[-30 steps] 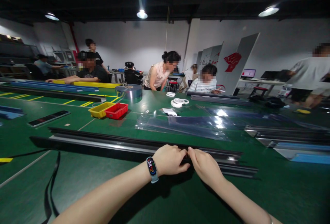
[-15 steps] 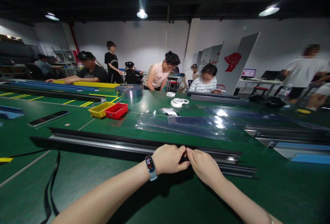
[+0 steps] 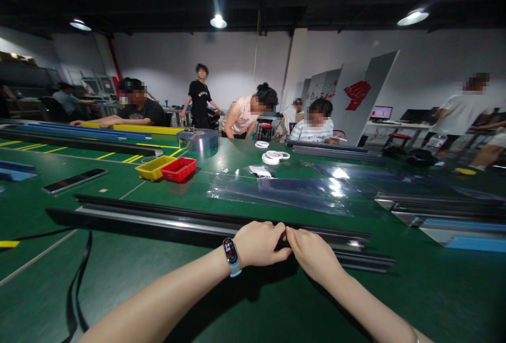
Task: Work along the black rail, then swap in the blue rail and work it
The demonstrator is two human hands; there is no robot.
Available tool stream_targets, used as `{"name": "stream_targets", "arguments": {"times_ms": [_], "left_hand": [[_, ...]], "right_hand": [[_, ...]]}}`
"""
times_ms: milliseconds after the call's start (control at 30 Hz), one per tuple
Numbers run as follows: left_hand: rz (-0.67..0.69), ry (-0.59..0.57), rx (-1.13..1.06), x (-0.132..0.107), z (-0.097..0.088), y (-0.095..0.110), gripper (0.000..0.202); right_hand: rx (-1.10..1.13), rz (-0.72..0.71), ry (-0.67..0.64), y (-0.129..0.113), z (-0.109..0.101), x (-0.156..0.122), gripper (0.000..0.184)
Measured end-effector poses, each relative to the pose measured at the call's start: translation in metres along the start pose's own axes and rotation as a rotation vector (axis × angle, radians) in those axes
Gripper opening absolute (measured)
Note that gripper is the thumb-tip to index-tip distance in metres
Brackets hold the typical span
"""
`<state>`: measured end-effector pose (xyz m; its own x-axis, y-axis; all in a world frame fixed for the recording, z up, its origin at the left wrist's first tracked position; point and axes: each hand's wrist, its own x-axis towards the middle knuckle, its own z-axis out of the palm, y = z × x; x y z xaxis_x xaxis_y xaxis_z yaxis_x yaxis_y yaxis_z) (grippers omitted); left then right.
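Channel profile, black and glossy, rests on the green tabletop, on the near side of the red bin; whether it is one piece or two side by side, I cannot tell. Its long axis runs crosswise to the person, slanting: one end farther off, left of the bin, the other closer, well to the bin's right. Left hand and right hand meet over the stretch right of the bin, the right hand closer to the right end. Fingers are curled, fingertips together at the profile; what they grip, if anything, is hidden.
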<state>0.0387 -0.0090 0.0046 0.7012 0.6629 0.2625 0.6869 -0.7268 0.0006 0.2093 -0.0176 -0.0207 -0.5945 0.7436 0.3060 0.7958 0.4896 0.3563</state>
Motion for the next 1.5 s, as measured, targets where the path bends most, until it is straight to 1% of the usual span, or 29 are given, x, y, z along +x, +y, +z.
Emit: {"name": "stream_targets", "arguments": {"times_ms": [133,300,367,433,567,600,700,767,967,1167,1333,1400,1500], "left_hand": [[0.006,-0.026,0.024,-0.0004,0.0013,-0.0004,0.040],[0.005,-0.011,0.009,-0.0006,0.0001,0.0002,0.038],[0.006,-0.010,0.009,-0.0006,-0.0002,0.0004,0.038],[0.008,-0.018,0.017,-0.0005,-0.0004,0.0005,0.038],[0.006,-0.040,0.021,-0.0004,-0.0016,0.0009,0.039],[0.004,-0.040,0.018,-0.0005,-0.0021,0.0011,0.039],[0.005,-0.024,0.005,-0.0007,-0.0028,0.0014,0.038],[0.009,-0.027,0.006,-0.0006,-0.0021,0.0011,0.039],[0.021,-0.026,0.021,0.0000,0.0014,-0.0005,0.040],[-0.001,-0.038,0.011,0.0002,-0.0005,0.0006,0.039],[0.003,-0.048,0.011,0.0004,0.0005,0.0001,0.040],[0.008,-0.042,0.008,0.0003,0.0007,-0.0001,0.040],[0.006,-0.031,-0.001,0.0000,0.0001,0.0001,0.039]], "right_hand": [[0.024,0.070,-0.006,0.0007,0.0034,-0.0001,0.026],[0.001,-0.018,0.002,0.0013,0.0026,0.0001,0.023],[0.013,-0.022,0.005,0.0012,0.0010,0.0003,0.023],[0.047,0.011,0.004,0.0008,-0.0006,0.0007,0.025],[0.152,0.141,0.011,0.0004,-0.0022,0.0014,0.029],[0.151,0.138,0.016,0.0004,-0.0023,0.0014,0.027],[0.081,0.040,0.022,0.0007,-0.0019,0.0010,0.021],[0.054,0.006,0.023,0.0009,-0.0017,0.0007,0.021],[0.106,0.101,-0.026,0.0002,-0.0029,0.0010,0.027],[0.045,0.020,-0.034,0.0002,-0.0027,0.0009,0.024],[0.129,0.136,0.003,0.0006,0.0004,0.0011,0.029],[0.101,0.112,0.015,0.0006,0.0007,0.0010,0.027],[0.029,0.009,0.022,0.0008,0.0003,0.0005,0.023]]}}
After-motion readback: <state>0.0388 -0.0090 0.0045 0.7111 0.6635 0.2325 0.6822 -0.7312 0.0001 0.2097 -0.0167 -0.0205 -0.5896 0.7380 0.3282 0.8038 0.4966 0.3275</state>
